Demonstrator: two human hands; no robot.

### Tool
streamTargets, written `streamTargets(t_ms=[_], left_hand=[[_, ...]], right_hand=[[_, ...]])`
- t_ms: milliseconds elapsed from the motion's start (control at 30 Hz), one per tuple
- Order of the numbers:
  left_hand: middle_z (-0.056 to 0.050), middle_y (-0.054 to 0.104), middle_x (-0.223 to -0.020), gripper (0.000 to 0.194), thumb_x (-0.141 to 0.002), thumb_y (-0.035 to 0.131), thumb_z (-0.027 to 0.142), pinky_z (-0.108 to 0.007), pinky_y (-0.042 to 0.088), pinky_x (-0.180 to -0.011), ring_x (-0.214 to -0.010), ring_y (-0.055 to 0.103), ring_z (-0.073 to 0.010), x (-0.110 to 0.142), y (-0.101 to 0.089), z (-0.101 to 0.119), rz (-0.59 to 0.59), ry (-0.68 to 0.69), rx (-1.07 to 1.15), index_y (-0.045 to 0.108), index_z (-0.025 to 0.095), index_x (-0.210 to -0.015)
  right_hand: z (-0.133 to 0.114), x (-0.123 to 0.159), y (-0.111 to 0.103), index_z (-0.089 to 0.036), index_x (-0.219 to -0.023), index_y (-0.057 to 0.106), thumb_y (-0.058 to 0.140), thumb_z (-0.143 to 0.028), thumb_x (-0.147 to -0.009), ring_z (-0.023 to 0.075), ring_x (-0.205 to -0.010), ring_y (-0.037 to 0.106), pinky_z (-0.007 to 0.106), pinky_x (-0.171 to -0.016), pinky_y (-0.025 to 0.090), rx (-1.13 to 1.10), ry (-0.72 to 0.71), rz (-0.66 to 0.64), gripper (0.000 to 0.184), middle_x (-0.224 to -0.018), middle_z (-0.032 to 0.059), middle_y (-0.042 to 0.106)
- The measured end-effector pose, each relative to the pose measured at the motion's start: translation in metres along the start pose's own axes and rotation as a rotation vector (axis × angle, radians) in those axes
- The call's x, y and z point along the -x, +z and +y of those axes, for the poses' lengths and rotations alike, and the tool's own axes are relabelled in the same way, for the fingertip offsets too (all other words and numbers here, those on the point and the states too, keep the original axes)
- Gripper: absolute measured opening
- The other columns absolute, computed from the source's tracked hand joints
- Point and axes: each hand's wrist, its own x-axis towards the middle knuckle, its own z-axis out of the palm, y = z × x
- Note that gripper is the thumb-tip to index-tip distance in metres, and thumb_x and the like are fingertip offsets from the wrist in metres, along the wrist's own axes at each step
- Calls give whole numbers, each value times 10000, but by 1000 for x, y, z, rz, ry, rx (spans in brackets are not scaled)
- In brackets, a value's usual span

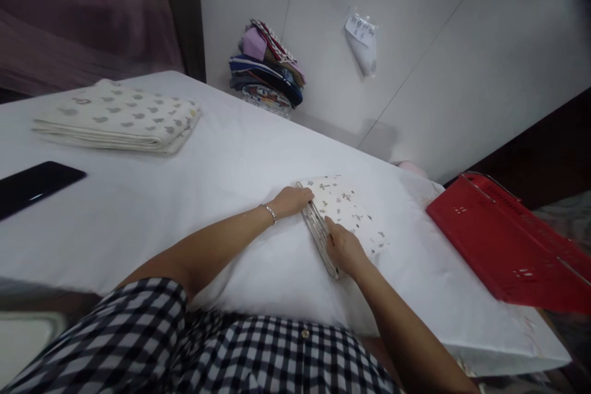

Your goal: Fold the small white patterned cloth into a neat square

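A white cloth with small brown and grey prints (353,212), folded into several layers, lies on the white-covered table (231,166) in front of me. At its far left corner, my left hand (292,201) grips the layered edge, thumb on top. My right hand (342,246) is closed on the same edge nearer to my body, its fingers partly hidden by the fold. Another folded cloth, cream with grey pear-like prints (124,114), rests at the far left of the table, apart from both hands.
A black phone (39,184) lies at the table's left. At the right edge is a red plastic basket (503,240). Beyond the table, a stack of folded clothes (268,68) and a labelled clear plastic bag (362,43) are on the pale floor.
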Motion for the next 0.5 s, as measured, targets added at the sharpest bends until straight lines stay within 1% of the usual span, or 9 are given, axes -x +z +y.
streamTargets(t_ms=[67,133,200,267,367,500], left_hand=[[-34,624,-957,203,-850,383,120,-252,392,-574,-819,590,-159,-2,1,-2,-1,-7,4,567,197,-888],[-30,631,-951,215,-849,382,118,-243,388,-582,-821,590,-155,-2,2,-3,-11,-15,5,574,201,-898],[-28,633,-965,225,-857,378,127,-234,386,-590,-831,590,-150,-2,3,-4,-22,-12,11,578,208,-921],[-30,632,-984,231,-867,372,139,-228,383,-596,-839,589,-147,-1,3,-4,-26,2,13,580,212,-939],[-32,631,-1002,250,-878,350,144,-227,379,-591,-848,588,-146,1,1,-5,-24,25,6,582,208,-945],[-24,627,-1030,270,-884,329,143,-220,375,-585,-856,590,-140,2,-1,-4,-42,31,10,584,210,-942]], right_hand=[[1,2,0,-131,-1357,329,374,-136,-841,218,-912,577,303,-760,399,-6,0,26,517,-1069,133,601],[1,5,-2,-142,-1298,401,364,-134,-851,210,-923,576,291,-768,396,-16,12,25,449,-1057,121,607],[1,7,-4,-160,-1213,476,367,-148,-860,202,-914,575,277,-756,392,-16,12,-7,370,-1040,105,611],[0,8,-3,-171,-1169,508,376,-165,-866,198,-885,575,272,-727,390,1,-15,-34,330,-1030,96,610],[0,9,-1,-179,-1177,505,382,-177,-870,194,-840,573,270,-680,381,36,-54,-31,331,-1022,89,604],[-3,11,0,-177,-1175,512,363,-172,-877,197,-831,570,270,-637,373,68,-82,-28,333,-1005,85,601]])
